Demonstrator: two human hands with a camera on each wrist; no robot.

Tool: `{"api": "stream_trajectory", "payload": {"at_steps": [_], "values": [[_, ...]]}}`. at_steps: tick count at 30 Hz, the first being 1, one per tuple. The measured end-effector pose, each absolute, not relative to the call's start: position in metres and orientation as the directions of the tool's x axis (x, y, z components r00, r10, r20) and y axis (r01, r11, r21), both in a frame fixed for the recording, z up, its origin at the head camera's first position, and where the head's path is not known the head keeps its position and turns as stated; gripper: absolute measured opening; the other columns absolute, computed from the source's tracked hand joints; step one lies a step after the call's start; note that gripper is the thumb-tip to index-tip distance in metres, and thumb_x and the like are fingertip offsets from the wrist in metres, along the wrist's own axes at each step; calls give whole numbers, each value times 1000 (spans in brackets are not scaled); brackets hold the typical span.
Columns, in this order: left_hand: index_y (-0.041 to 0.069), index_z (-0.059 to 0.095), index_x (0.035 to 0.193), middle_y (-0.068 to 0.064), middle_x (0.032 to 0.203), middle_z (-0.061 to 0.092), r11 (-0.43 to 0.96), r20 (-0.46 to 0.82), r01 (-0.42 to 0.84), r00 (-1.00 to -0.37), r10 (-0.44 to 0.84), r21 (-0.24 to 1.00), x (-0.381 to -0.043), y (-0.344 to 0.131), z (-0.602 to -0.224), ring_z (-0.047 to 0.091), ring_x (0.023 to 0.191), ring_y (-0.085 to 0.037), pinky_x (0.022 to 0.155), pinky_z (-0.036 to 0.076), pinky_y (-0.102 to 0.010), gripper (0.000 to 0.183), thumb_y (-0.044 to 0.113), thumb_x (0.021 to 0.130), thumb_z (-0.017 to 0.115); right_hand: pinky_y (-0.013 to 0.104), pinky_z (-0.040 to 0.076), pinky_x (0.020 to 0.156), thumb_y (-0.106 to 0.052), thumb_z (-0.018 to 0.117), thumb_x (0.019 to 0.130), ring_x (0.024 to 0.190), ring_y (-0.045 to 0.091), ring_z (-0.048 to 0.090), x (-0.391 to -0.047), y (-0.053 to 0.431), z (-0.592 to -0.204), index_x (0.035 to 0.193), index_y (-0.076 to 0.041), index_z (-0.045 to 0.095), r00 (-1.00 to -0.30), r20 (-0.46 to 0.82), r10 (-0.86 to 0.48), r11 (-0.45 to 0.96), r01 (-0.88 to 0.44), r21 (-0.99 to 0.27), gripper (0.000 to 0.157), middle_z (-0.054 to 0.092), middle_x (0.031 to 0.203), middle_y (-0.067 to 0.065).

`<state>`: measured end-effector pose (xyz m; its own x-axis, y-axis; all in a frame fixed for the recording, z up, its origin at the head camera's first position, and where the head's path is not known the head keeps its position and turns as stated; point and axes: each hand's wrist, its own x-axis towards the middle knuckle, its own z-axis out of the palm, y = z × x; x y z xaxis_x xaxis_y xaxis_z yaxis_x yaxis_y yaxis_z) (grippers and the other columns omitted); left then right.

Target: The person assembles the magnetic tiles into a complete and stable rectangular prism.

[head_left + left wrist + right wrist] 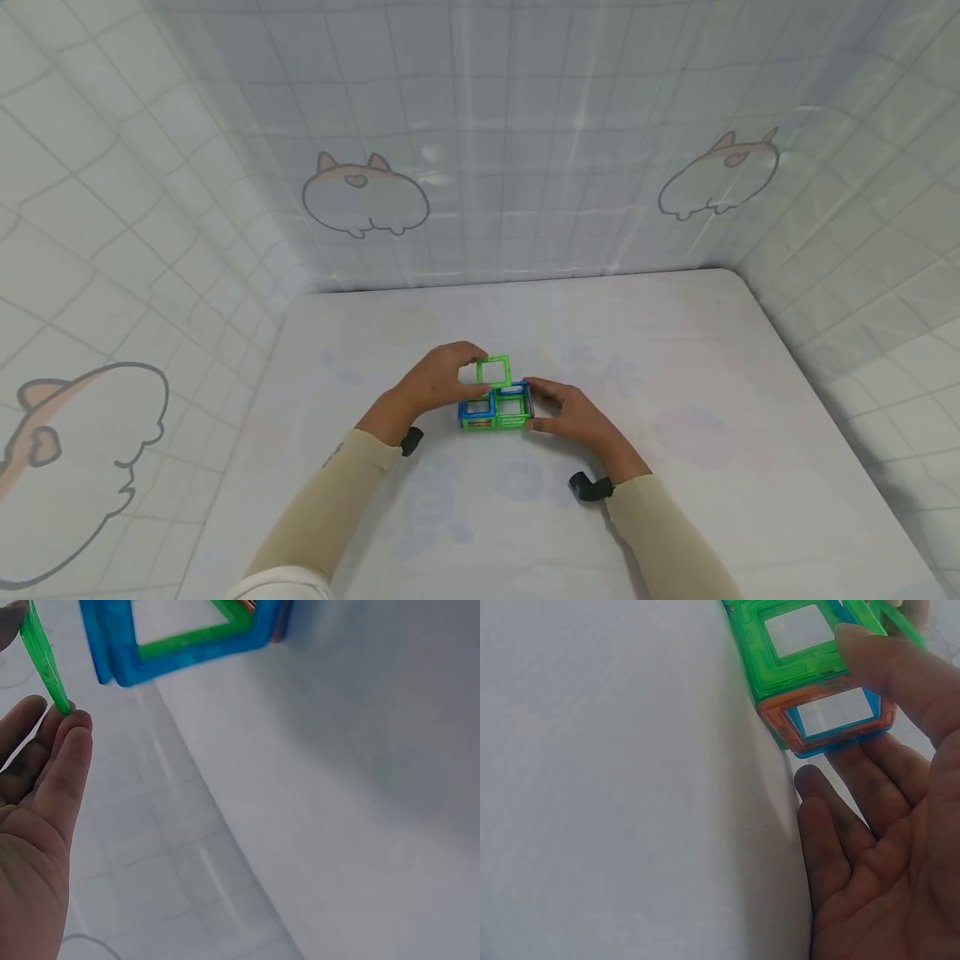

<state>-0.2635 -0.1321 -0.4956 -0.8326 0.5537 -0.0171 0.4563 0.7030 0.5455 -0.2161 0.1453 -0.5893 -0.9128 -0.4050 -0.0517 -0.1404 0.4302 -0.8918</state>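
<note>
In the head view my left hand [438, 379] pinches a green square magnetic tile [508, 371] at its left side. That tile stands tilted up at the back of a small block of joined magnetic tiles [496, 408]. Edge-on in the left wrist view, the green tile [43, 661] sits between thumb and fingertips, beside a blue tile [180, 666] of the block. My right hand [570, 412] grips the block's right end, thumb in front and fingers behind. From the right wrist, a green face [799, 671] and an orange end tile [780, 712] show.
A pale table [675, 350] with faint printed shapes lies under both hands. Behind it hangs a grid-patterned curtain [510, 142] with cartoon animals, and similar grid walls flank both sides. Dark wrist cameras [591, 487] sit at the cuffs.
</note>
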Motion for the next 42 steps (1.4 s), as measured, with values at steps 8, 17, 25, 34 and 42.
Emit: {"api": "stream_trajectory", "payload": {"at_steps": [8, 17, 25, 34, 42], "values": [[11, 64, 128, -1, 127, 64, 697, 4, 500, -814, 581, 514, -252, -128, -490, 61, 116, -26, 101, 53, -41, 55, 45, 86, 75, 45, 39, 115, -36, 84, 80, 137, 22, 49, -215, 144, -591, 148, -23, 50, -916, -46, -400, 426, -141, -894, 77, 50, 149, -4], [13, 64, 130, -1, 133, 62, 707, -18, 485, -818, 575, 515, -241, -119, -492, 55, 126, -21, 108, 48, -41, 56, 46, 86, 75, 46, 39, 116, -36, 84, 80, 137, 22, 49, -215, 144, -592, 148, -19, 49, -917, -49, -395, 434, -139, -890, 78, 50, 150, -2], [10, 64, 128, -3, 132, 62, 708, 16, 569, -784, 621, 418, -234, -110, -499, 54, 126, -20, 108, 48, -38, 55, 42, 85, 77, 45, 40, 115, -35, 84, 80, 137, 22, 49, -214, 142, -592, 148, -17, 49, -919, -59, -390, 431, -126, -893, 79, 51, 149, -1], [10, 69, 120, -3, 124, 66, 655, 122, 655, -736, 666, 377, -231, -107, -511, 58, 116, -18, 100, 54, -35, 50, 45, 85, 77, 45, 40, 115, -37, 83, 80, 137, 22, 48, -212, 143, -593, 147, -15, 50, -918, -41, -395, 434, -148, -889, 78, 51, 149, -1], [10, 70, 117, -1, 118, 68, 655, 157, 682, -722, 674, 326, -230, -108, -517, 60, 112, -15, 93, 57, -32, 50, 43, 81, 81, 44, 42, 114, -35, 83, 81, 135, 23, 51, -211, 142, -595, 147, -15, 50, -916, -18, -400, 433, -171, -885, 76, 52, 148, 1]]}}
